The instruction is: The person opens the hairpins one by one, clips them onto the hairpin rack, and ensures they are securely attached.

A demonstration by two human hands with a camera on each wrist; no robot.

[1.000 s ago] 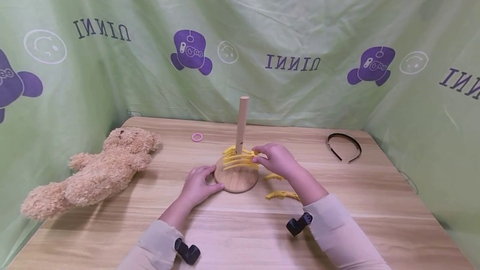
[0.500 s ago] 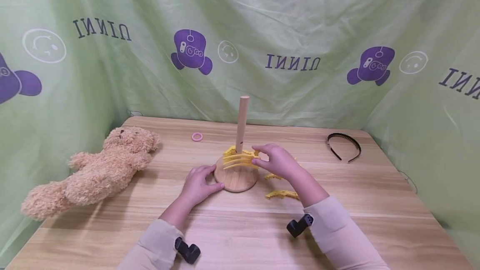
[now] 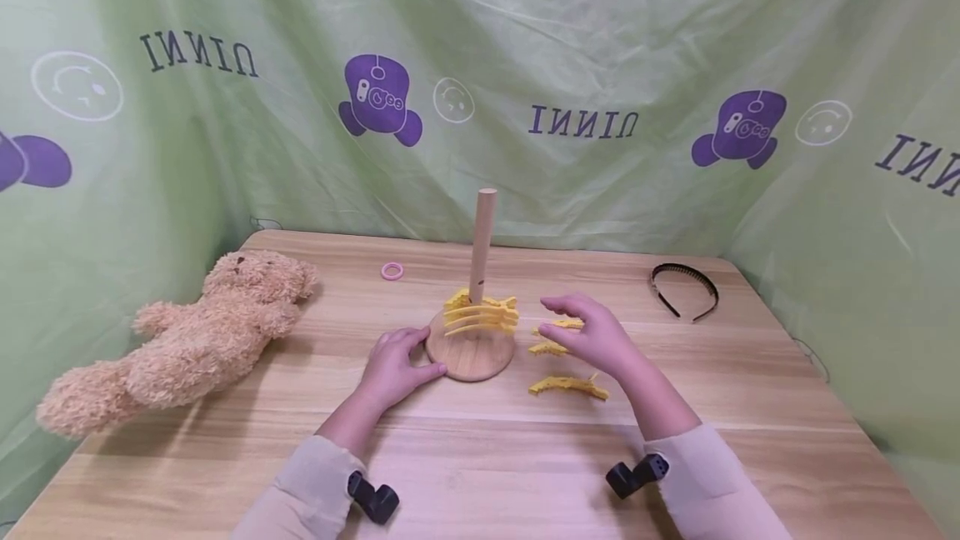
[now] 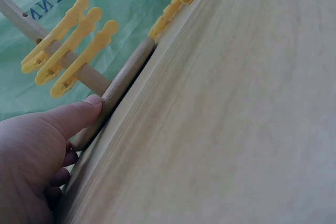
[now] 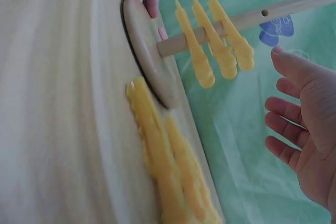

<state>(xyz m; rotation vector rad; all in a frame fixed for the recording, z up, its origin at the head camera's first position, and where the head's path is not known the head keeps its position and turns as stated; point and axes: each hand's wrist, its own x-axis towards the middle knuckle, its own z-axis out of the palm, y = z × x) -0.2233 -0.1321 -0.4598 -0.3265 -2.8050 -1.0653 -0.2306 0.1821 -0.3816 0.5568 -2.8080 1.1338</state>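
At 3-to-4 o'clock from wooden base [image 3: 472, 363], three loose yellow clips [image 3: 547, 348] on worktop [image 3: 480, 457], presumably remaining half. At 9 o'clock, left hand [image 3: 393, 369] grips base rim. At 3, right hand [image 3: 592, 336], fingers parted, holding nothing. Rising from base, post [image 3: 483, 240]: three mounted clips [image 5: 212, 38], apparently done.

This looks like a small curtained recording booth: green cloth [image 3: 585, 32] printed with purple cartoon figures [image 3: 377, 94] hangs behind the far edge of the wood-grain counter [image 3: 480, 465] and along its left and right edges, and black wrist cameras [image 3: 385, 505] sit at both sleeves [image 3: 311, 477]. What building surrounds it cannot be told.
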